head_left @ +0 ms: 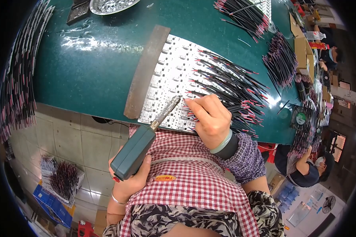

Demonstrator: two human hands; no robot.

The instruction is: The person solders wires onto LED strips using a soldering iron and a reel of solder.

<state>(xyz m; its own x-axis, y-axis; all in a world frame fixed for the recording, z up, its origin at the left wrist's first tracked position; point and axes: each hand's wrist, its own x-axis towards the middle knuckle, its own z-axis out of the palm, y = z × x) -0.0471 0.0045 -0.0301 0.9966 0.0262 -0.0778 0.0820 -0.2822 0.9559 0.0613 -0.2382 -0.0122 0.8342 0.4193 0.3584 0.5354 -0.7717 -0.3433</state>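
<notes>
My left hand (136, 179) is wrapped around the handle of a dark green soldering gun (134, 152). Its crusted metal tip points up and right, over a white circuit-board panel (166, 75) covered with small parts. Just right of the tip, my right hand (213, 118) is closed in a pinch at the board, on a thin wire mostly hidden by the fingers. Black wires with red ends (225, 75) lie in rows across the panel's right part, their left ends at the board. Some of them pass under my right hand.
A brown flat bar (148, 71) lies along the panel's left edge. Wire bundles (281, 59) lie at the right, more (243, 15) at the far side and left. A metal dish (112, 6) of silvery bits stands far left. A co-worker (310, 170) sits at the right.
</notes>
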